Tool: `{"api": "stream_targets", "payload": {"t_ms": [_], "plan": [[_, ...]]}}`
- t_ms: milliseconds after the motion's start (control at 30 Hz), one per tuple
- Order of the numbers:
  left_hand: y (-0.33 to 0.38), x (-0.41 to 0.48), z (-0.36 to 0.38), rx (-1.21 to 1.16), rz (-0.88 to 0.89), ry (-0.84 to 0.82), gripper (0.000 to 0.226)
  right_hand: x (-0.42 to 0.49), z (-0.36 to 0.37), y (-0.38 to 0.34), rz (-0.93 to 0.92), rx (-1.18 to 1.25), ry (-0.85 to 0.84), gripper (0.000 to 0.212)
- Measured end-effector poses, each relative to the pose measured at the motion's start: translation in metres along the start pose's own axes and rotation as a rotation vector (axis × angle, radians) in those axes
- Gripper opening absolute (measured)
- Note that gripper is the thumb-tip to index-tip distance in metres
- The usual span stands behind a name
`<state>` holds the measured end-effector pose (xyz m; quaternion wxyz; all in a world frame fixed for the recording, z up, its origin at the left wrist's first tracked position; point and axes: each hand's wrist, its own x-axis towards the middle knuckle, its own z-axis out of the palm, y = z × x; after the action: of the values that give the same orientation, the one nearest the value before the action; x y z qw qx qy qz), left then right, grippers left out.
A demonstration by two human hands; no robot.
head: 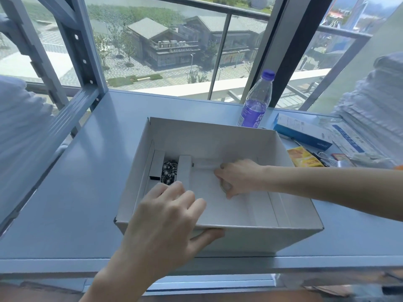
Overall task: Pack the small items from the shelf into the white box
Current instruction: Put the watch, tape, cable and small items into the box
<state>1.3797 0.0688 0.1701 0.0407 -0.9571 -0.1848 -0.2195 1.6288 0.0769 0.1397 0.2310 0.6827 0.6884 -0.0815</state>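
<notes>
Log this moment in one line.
left hand: grips white box near wall | right hand: holds small item inside box | patterned item: packed

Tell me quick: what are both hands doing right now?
Left hand: grips the white box by its near wall.
Right hand: inside the box, curled round a small greyish item, unidentifiable.
</notes>
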Motion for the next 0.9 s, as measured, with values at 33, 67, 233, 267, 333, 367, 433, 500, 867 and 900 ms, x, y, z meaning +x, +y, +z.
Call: {"api": "stream_targets", "payload": {"t_ms": [33, 67, 233, 267, 333, 367, 433, 500, 867, 900], "plan": [[-0.003, -0.005, 0.0, 0.015, -0.024, 0.024, 0.054, 0.0, 0.0, 0.001, 0.025, 0.03, 0.018, 0.038], [-0.005, -0.009, 0.001, 0.03, -0.044, 0.043, 0.054, 0.0, -0.001, 0.002, 0.049, 0.061, 0.035, 0.035], [-0.006, -0.017, 0.005, 0.039, -0.043, 0.084, 0.048, 0.005, -0.008, 0.004, 0.081, 0.093, 0.061, 0.024], [-0.006, -0.016, 0.005, 0.033, -0.046, 0.088, 0.047, 0.005, -0.008, 0.005, 0.082, 0.098, 0.042, 0.021], [-0.007, -0.016, 0.003, 0.024, -0.059, 0.094, 0.046, 0.003, -0.01, 0.007, 0.103, 0.099, 0.017, 0.021], [-0.007, -0.016, 0.003, 0.022, -0.063, 0.097, 0.045, 0.002, -0.011, 0.008, 0.116, 0.078, 0.034, 0.019], [-0.007, -0.017, 0.004, 0.02, -0.067, 0.102, 0.044, 0.002, -0.012, 0.008, 0.12, -0.04, 0.148, 0.016], [-0.007, -0.016, 0.003, 0.012, -0.072, 0.093, 0.045, 0.008, -0.01, 0.008, 0.059, -0.171, 0.264, 0.025], [-0.008, -0.016, 0.003, 0.007, -0.072, 0.108, 0.046, 0.035, -0.007, 0.001, -0.094, -0.133, 0.411, 0.031], [-0.009, -0.015, 0.003, 0.008, -0.069, 0.115, 0.046, 0.037, -0.006, 0.001, -0.073, -0.084, 0.403, 0.027]]}}
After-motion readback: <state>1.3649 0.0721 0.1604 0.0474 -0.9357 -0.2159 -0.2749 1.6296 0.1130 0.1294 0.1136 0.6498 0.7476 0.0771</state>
